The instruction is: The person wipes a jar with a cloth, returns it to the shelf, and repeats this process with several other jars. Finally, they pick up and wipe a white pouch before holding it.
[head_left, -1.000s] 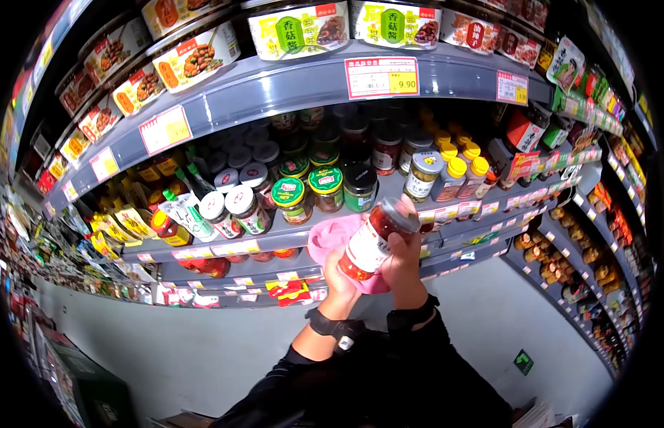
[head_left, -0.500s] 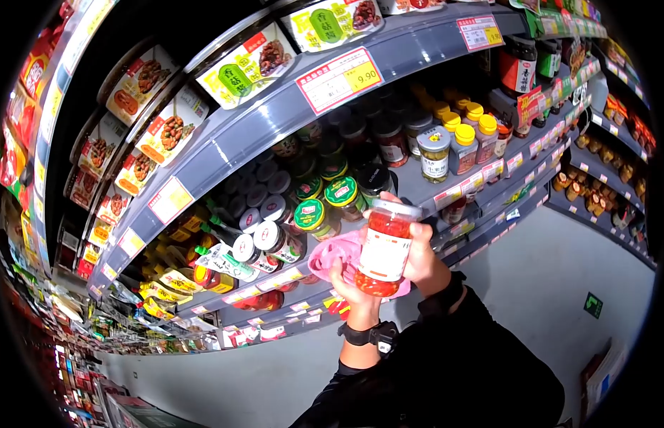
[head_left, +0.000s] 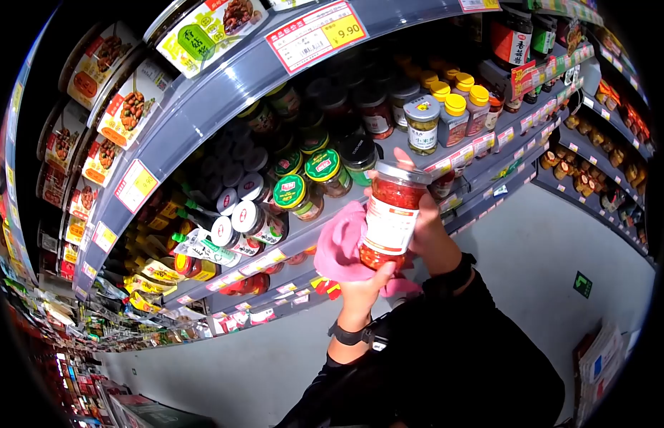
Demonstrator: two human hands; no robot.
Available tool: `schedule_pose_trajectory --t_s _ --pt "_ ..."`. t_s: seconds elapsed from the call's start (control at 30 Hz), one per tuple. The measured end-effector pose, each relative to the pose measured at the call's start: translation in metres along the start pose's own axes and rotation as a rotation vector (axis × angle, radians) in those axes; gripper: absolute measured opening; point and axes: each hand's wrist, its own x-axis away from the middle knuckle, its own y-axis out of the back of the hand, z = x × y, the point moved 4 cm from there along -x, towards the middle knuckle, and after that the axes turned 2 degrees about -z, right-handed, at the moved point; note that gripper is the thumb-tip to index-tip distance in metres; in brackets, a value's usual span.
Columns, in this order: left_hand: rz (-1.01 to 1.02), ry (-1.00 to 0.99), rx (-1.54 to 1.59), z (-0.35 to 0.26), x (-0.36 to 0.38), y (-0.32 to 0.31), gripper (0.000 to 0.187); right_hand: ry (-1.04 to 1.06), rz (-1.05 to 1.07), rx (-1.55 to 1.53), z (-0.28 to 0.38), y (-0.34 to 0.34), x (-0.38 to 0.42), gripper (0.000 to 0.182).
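My left hand (head_left: 360, 296) grasps the red-filled jar (head_left: 390, 220) low, its thumb against the glass near the base, with the pink cloth (head_left: 339, 246) bunched around and behind that grip. My right hand (head_left: 426, 232) curls around the far side, fingertips reaching up beside the grey lid (head_left: 403, 173). I read this as shared support: one hand bearing the bottom, the other steadying the upper body, so the jar tilts only slightly and its white label faces my camera.

Jar and cloth are in the air, just in front of the middle shelf's front edge (head_left: 314, 237). Along that edge, from the left, I have white-lidded jars (head_left: 247, 217), green-lidded jars (head_left: 290, 191) and a black-lidded jar (head_left: 359, 158); farther right come a grey-lidded jar (head_left: 422, 125) and yellow-lidded bottles (head_left: 455, 118). They seem set in rows from front to back, lids and labels easy to see.

I can't make out most of my right palm behind the jar, nor how much cloth my left fingers pinch. The back rows sink into shadow under the upper shelf (head_left: 228, 89), the label print is too small for me, and the top tubs (head_left: 203, 32) are cut off.
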Motion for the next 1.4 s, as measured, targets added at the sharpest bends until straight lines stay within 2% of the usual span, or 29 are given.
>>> schedule_pose_trajectory --t_s 0.03,0.07,0.1,0.13,0.17,0.23,0.27,0.33,0.37,0.43,0.47,0.5,0.57,0.6,0.63,0.67,0.7,0.77,0.8,0.83,0.9,0.93,0.97,1.03,1.1,1.17,1.23,1.33,1.4 --pt "-0.049 0.083 -0.066 0.002 0.005 -0.001 0.073 -0.011 -0.116 0.076 0.002 0.0 0.005 0.057" --pt "-0.058 -0.213 -0.33 -0.003 -0.002 0.001 0.075 -0.017 -0.117 0.077 0.001 -0.002 0.01 0.057" --pt "-0.064 -0.508 -0.593 -0.008 -0.007 0.002 0.076 -0.046 -0.21 0.16 -0.001 -0.001 0.016 0.056" --pt "-0.04 -0.496 -1.006 -0.023 -0.007 -0.006 0.078 -0.073 -0.302 0.244 -0.001 0.002 0.02 0.055" --pt "-0.081 -0.587 -0.89 -0.012 -0.008 -0.003 0.083 -0.074 -0.308 0.244 0.001 -0.001 0.021 0.055" --pt "-0.096 -0.649 -1.121 -0.005 -0.006 -0.003 0.087 -0.149 -0.403 0.117 0.002 -0.002 0.022 0.045" --pt "-0.089 -0.648 -1.12 0.001 -0.004 0.0 0.087 -0.144 -0.443 0.162 0.002 -0.001 0.023 0.043" --pt "0.019 -0.509 -0.862 0.014 0.004 0.011 0.09 -0.121 -0.427 0.142 -0.003 0.008 0.022 0.044" --pt "0.022 -0.506 -0.864 0.014 0.011 0.011 0.09 -0.103 -0.402 0.124 -0.004 0.011 0.02 0.047" --pt "0.018 -0.146 0.145 0.02 0.021 0.015 0.091 -0.1 -0.379 0.096 0.001 0.008 0.018 0.051" --pt "-0.156 -0.127 0.158 0.018 0.02 0.018 0.086 -0.141 -0.377 0.084 0.002 0.009 0.019 0.052" --pt "-0.237 -0.091 0.245 0.007 0.018 0.014 0.079 -0.179 -0.375 0.072 0.004 0.009 0.02 0.054" --pt "-0.315 0.043 0.352 0.018 0.02 0.026 0.072 -0.171 -0.401 0.112 0.009 0.01 0.02 0.055" --pt "-0.312 0.045 0.349 0.029 0.017 0.034 0.072 -0.202 -0.354 0.015 0.009 0.01 0.02 0.05" --pt "0.043 -0.148 0.517 0.035 0.011 0.034 0.076 -0.231 -0.305 -0.082 0.009 0.009 0.02 0.044" --pt "0.406 -0.339 0.674 0.027 0.013 0.028 0.081 -0.238 -0.27 -0.106 0.01 0.007 0.021 0.047" --pt "0.409 -0.336 0.673 0.026 0.015 0.03 0.081 -0.234 -0.271 -0.108 0.012 0.005 0.022 0.047" --pt "0.17 -0.084 0.238 0.019 0.015 0.024 0.08 -0.281 -0.313 -0.076 0.014 0.0 0.025 0.051" --pt "0.242 -0.012 0.4 0.016 0.014 0.017 0.075 -0.291 -0.304 -0.11 0.013 0.002 0.026 0.053" --pt "0.244 -0.011 0.396 0.024 0.017 0.025 0.075 -0.289 -0.305 -0.113 0.011 0.006 0.026 0.053" --pt "0.109 -0.094 0.388 0.033 0.02 0.045 0.067 -0.315 -0.276 -0.127 0.006 0.012 0.027 0.063" --pt "-0.201 0.154 0.526 0.035 0.024 0.042 0.064 -0.316 -0.275 -0.131 0.005 0.012 0.027 0.063" --pt "-0.25 0.227 0.611 0.036 0.021 0.048 0.054 -0.319 -0.28 -0.143 0.005 0.012 0.027 0.065" --pt "-0.415 0.355 0.565 0.044 0.015 0.059 0.048 -0.322 -0.287 -0.159 0.005 0.014 0.028 0.067" --pt "-0.281 0.355 0.395 0.041 0.015 0.063 0.054 -0.352 -0.234 -0.139 0.005 0.015 0.029 0.068" --pt "-0.055 0.167 0.411 0.029 0.023 0.056 0.053 -0.343 -0.234 -0.164 0.003 0.015 0.029 0.067" --pt "0.072 -0.019 0.506 0.018 0.022 0.045 0.069 -0.349 -0.155 -0.157 0.0 0.014 0.027 0.067" --pt "-0.024 0.043 0.544 0.004 0.018 0.028 0.072 -0.325 -0.071 -0.128 -0.002 0.012 0.028 0.067" --pt "-0.209 0.121 0.18 0.002 0.02 0.025 0.085 -0.293 -0.063 -0.088 -0.006 0.017 0.028 0.065"
